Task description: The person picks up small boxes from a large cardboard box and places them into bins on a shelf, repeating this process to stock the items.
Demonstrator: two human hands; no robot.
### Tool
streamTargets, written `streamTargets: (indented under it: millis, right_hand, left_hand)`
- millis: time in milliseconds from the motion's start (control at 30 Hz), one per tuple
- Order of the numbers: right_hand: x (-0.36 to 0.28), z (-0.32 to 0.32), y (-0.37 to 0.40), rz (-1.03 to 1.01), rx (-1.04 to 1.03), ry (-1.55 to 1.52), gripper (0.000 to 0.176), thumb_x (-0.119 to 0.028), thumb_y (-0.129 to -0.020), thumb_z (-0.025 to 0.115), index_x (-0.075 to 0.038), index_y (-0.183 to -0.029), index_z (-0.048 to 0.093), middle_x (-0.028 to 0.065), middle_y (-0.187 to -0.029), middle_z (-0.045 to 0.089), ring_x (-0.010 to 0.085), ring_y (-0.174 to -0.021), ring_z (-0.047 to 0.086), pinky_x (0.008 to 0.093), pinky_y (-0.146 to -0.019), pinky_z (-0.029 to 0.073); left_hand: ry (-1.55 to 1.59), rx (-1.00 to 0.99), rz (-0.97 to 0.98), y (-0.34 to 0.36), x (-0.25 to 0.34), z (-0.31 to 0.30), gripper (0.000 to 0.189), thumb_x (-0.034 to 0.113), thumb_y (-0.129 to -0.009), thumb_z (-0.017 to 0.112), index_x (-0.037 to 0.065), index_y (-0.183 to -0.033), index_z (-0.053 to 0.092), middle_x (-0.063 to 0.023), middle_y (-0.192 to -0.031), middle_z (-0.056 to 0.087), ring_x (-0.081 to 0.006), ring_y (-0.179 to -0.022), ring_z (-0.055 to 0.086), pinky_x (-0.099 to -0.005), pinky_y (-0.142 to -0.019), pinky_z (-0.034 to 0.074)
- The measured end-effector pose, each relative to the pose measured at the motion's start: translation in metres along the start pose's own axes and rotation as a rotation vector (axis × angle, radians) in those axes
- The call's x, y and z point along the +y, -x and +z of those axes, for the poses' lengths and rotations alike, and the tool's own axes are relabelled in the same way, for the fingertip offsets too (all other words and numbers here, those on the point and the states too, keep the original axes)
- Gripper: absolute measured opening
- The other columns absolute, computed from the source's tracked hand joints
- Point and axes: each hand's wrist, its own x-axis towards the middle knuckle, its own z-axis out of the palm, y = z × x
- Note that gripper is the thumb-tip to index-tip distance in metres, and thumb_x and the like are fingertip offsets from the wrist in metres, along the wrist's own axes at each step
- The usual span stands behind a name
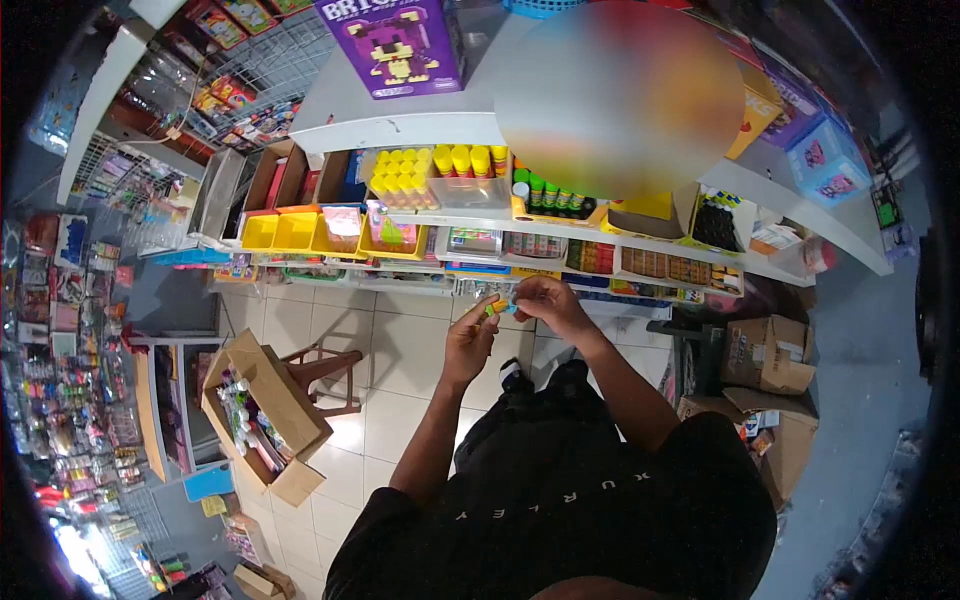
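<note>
Between my two hands, in front of the shelf edge, is a small yellow-and-green stick-like item [494, 308] with light blue at its right end. My left hand [468, 345] pinches the yellow-green part between thumb and fingers. The fingers of my right hand [552, 304] are closed at the blue end, hiding part of it. Just beyond my hands, the shelf holds small boxes of brown-orange pieces [665, 266]. Above them stand yellow-capped glue sticks [402, 178] in a clear tray and green tubes [552, 195] in a carton.
A purple boxed brick toy [393, 45] stands on the counter. Yellow bins [280, 232] line the shelf at left. An open cardboard box [268, 415] sits by a brown stool [325, 378]. More cartons [768, 355] are stacked at right. A blurred patch covers part of the counter.
</note>
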Motion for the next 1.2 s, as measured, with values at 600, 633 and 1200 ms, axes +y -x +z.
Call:
streamTargets:
  millis: [600,633,1200]
  right_hand:
    - [0.099,-0.087,0.088,0.319,0.067,0.203,0.020,-0.010,-0.081,0.075,0.001,-0.093,0.063,0.0066,-0.082,0.067,0.0148,-0.071,0.066,0.0282,-0.068,0.055]
    - [0.135,-0.123,0.095,0.323,0.038,0.364,0.020,-0.011,-0.080,0.076,0.000,-0.091,0.064,0.0063,-0.079,0.067,0.0146,-0.070,0.065,0.0286,-0.067,0.055]
    - [0.099,-0.440,0.072,0.056,0.910,0.586,0.008,-0.007,-0.074,0.072,-0.003,-0.080,0.068,0.0061,-0.069,0.065,0.0147,-0.059,0.062,0.0311,-0.049,0.048]
  left_hand:
    - [-0.678,-0.339,-0.150,0.022,-0.031,0.045,0.046,0.020,-0.087,0.071,0.008,-0.129,0.059,-0.0079,-0.069,0.061,-0.0119,-0.061,0.054,-0.0290,-0.061,0.047]
    - [-0.695,-0.347,-0.166,0.021,-0.032,0.052,0.045,0.021,-0.086,0.072,0.008,-0.127,0.060,-0.0077,-0.070,0.062,-0.0115,-0.062,0.055,-0.0284,-0.060,0.047]
    - [-0.613,-0.276,-0.254,0.057,-0.027,0.179,0.038,0.022,-0.088,0.070,0.008,-0.123,0.062,-0.0054,-0.069,0.061,-0.0119,-0.064,0.056,-0.0297,-0.064,0.047]
